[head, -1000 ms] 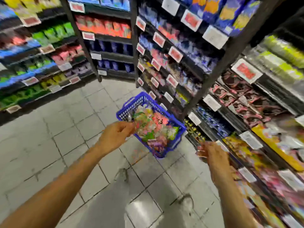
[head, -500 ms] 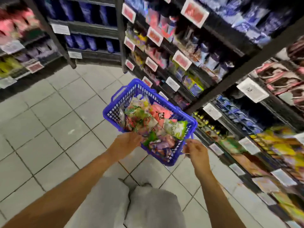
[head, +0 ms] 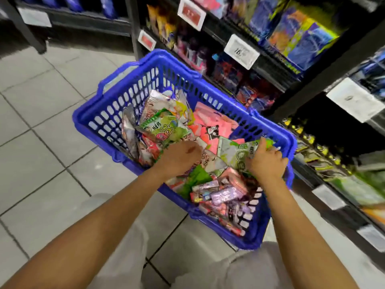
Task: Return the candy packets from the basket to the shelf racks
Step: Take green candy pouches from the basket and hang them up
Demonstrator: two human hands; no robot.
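Note:
A blue plastic basket (head: 93, 119) stands on the tiled floor, full of candy packets: a green one (head: 166, 128) on top, pink ones (head: 212, 122) behind it and purple ones (head: 227, 193) at the near end. My left hand (head: 179, 157) is pressed down among the packets in the middle, its fingers hidden. At the basket's right side my right hand (head: 266, 161) grips the edge of a green-and-white packet (head: 231, 152). The shelf racks (head: 277, 69) rise just right of the basket, stocked with packets.
White and red price tags (head: 241, 51) line the dark shelf edges on the right. A second rack (head: 73, 19) stands at the back left. Grey floor tiles (head: 41, 122) spread to the left. My knees in light trousers (head: 187, 257) are below the basket.
The view has dropped closer to the basket. Both hands moved from the basket's near rim into it; the right hand has taken hold of the green-and-white packet.

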